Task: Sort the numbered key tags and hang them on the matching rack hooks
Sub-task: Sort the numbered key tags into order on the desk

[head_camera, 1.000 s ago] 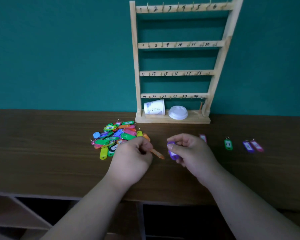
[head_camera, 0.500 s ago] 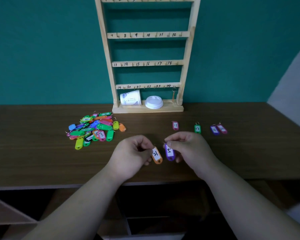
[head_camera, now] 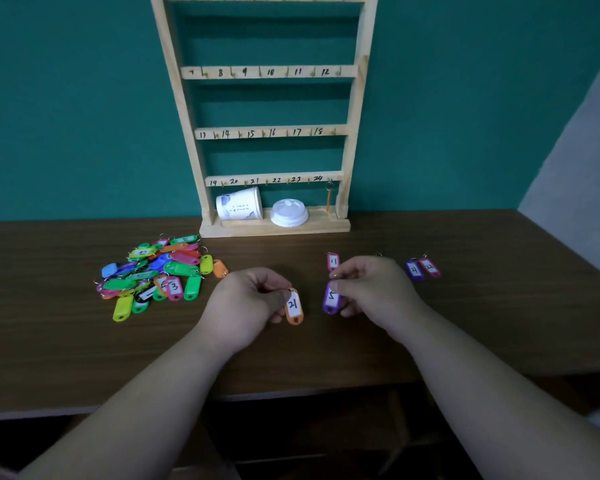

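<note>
My left hand (head_camera: 245, 301) pinches an orange key tag (head_camera: 293, 307) marked 21 by its top end. My right hand (head_camera: 373, 289) pinches a purple key tag (head_camera: 331, 299) marked 5, which hangs down just above the table. A heap of coloured key tags (head_camera: 156, 275) lies to the left. A pink tag marked 1 (head_camera: 333, 261) lies behind my right hand. A purple tag (head_camera: 414, 270) and a pink tag (head_camera: 429, 267) lie farther right. The wooden rack (head_camera: 271, 131) with numbered hooks stands at the back; an orange tag (head_camera: 329, 199) hangs by hook 24.
A paper cup (head_camera: 239, 207) lies on its side on the rack's base, next to a white lid (head_camera: 289, 213). The brown table (head_camera: 465, 323) ends in a front edge just below my wrists. A teal wall stands behind the rack.
Both hands have lifted their tags and turned them face up, so the numbers 21 and 5 show. The view has dropped and shifted right, cutting off the rack's top row.
</note>
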